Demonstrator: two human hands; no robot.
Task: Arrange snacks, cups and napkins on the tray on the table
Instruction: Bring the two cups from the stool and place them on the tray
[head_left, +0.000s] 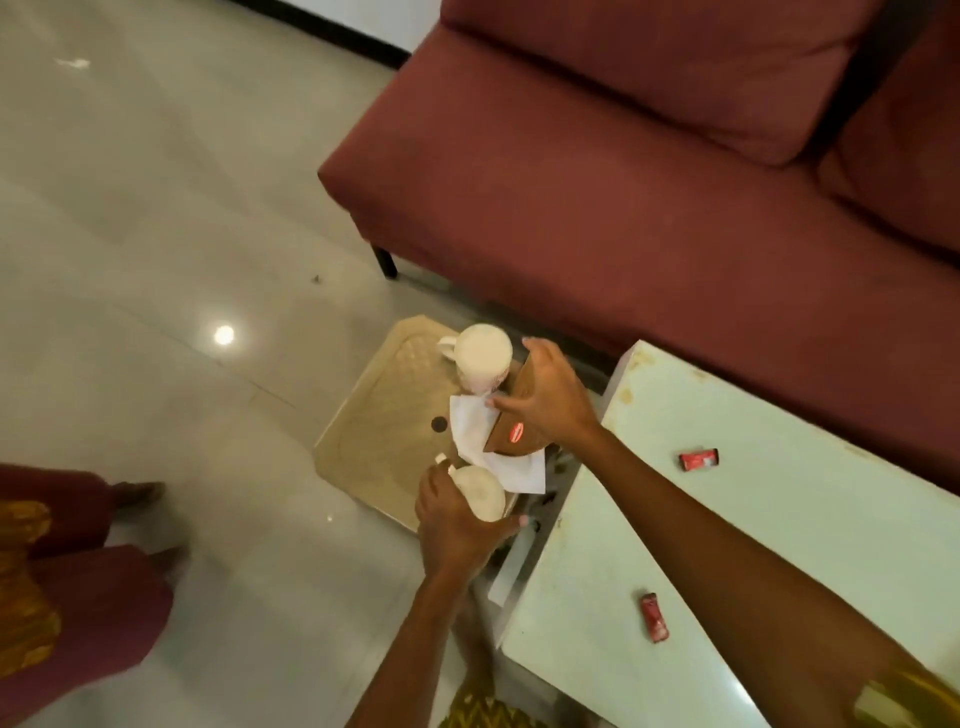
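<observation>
A beige tray (384, 415) lies on the floor, left of the white table (779, 519). On its far edge stands a white cup (480, 358) with its handle to the left. White napkins (478, 441) lie on the tray's right part. My right hand (550, 395) grips a brown snack pack (511, 431) with a red logo, held over the napkins. My left hand (457, 525) is closed around a second white cup (480, 493) at the tray's near right corner.
A maroon sofa (649, 171) stands behind the tray and table. Two small red wrappers (698, 460) (654, 617) lie on the table top. My feet and maroon trousers (88, 571) are at the lower left on the glossy tiled floor.
</observation>
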